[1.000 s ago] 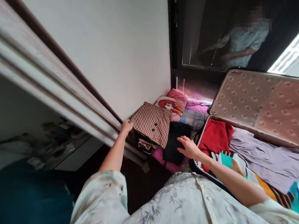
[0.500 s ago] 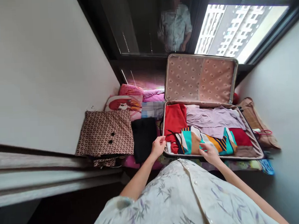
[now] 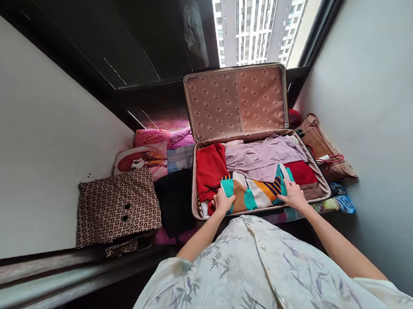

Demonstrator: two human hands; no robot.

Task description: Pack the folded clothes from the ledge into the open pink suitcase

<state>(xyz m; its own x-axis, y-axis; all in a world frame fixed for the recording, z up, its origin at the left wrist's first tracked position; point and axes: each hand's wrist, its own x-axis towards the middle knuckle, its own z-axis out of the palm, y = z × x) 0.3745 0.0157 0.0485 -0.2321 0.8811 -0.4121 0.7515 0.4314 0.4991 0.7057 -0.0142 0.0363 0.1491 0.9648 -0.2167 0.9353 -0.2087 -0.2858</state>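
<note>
An open suitcase (image 3: 194, 196) lies in front of me with its patterned lid (image 3: 234, 102) propped up against the window. Inside lie a red garment (image 3: 210, 170), a lilac garment (image 3: 262, 154), a dark red knit (image 3: 299, 172) and a folded striped cloth (image 3: 255, 193) in teal, orange and white at the near edge. My left hand (image 3: 224, 203) rests on the striped cloth's left end. My right hand (image 3: 292, 194) lies flat on its right end, fingers spread. Both hands press on the cloth.
Left of the suitcase are a folded black garment (image 3: 176, 200), a brown patterned garment (image 3: 117, 207), a cartoon cushion (image 3: 140, 159) and pink bedding (image 3: 164, 137). A woven bag (image 3: 326, 150) and blue slippers (image 3: 344, 202) sit at the right wall. A sliding door rail (image 3: 60, 277) runs at lower left.
The view swung right from the door rail to the suitcase. My left hand left the door edge and came onto the striped cloth; my right hand moved from the black garment to the cloth's right end.
</note>
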